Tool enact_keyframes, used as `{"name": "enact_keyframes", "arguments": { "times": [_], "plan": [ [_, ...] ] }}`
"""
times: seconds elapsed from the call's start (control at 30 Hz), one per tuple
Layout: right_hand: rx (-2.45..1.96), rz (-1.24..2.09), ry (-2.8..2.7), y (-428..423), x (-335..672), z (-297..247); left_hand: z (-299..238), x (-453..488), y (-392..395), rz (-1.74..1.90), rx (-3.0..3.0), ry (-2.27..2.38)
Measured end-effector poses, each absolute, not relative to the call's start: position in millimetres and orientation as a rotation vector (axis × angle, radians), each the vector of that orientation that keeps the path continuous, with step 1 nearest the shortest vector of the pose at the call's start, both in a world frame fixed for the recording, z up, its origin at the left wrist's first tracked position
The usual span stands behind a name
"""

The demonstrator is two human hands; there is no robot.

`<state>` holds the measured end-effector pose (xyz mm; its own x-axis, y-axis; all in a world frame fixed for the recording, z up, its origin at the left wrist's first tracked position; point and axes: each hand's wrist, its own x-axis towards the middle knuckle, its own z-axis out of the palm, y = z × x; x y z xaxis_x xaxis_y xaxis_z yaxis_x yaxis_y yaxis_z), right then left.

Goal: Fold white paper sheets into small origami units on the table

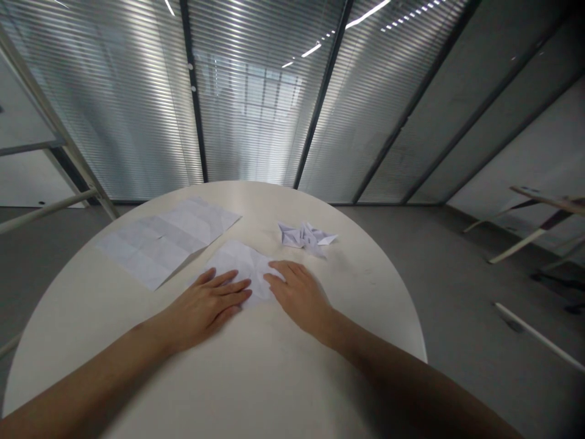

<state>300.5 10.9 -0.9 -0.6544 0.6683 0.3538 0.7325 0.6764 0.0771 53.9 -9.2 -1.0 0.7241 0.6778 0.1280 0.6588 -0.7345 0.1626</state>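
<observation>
Since both hands are down on it, I'll place everything off the small creased sheet (pixel 249 259), which lies flat on the round white bench (pixel 256 384). The left hand (pixel 208 308) is palm-down over its near left part, grip wide open, fingers a little apart and not closed around anything. The right hand (pixel 299 299) is at the sheet's right side, grip partly open, thumb and forefinger tips apart on the paper (can't tell what the tucked-under fingers are doing, tbh). A bigger sheet (pixel 169 235) full of crease lines lies left of the small one and further off, and a pointy folded paper piece (pixel 292 236) sits beyond its right side
</observation>
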Motion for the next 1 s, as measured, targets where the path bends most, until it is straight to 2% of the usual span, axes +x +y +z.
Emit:
{"name": "enact_keyframes", "arguments": {
  "times": [0.17, 0.6, 0.73, 0.9, 1.0],
  "plan": [
    [-0.977, -0.209, -2.824, -5.2, 291.3, -3.1, -13.8, 56.1, -5.1, 0.402, 2.87, 1.096],
    [-1.291, -0.477, -2.9, -9.3, 294.0, 4.2, 6.2, 57.2, -12.4, 0.309, 2.897, 0.974],
    [-1.391, -0.4, -2.804, -6.4, 294.0, 5.1, 7.3, 61.8, -13.9, 0.362, 2.904, 0.976],
    [-1.142, -0.282, -2.811, -15.5, 282.4, 4.0, -2.2, 65.7, -12.2, 0.419, 2.899, 1.053],
    [-1.167, -0.256, -2.792, -15.1, 279.9, 2.0, -8.8, 65.3, -9.7, 0.45, 2.907, 1.033]
  ]
}}
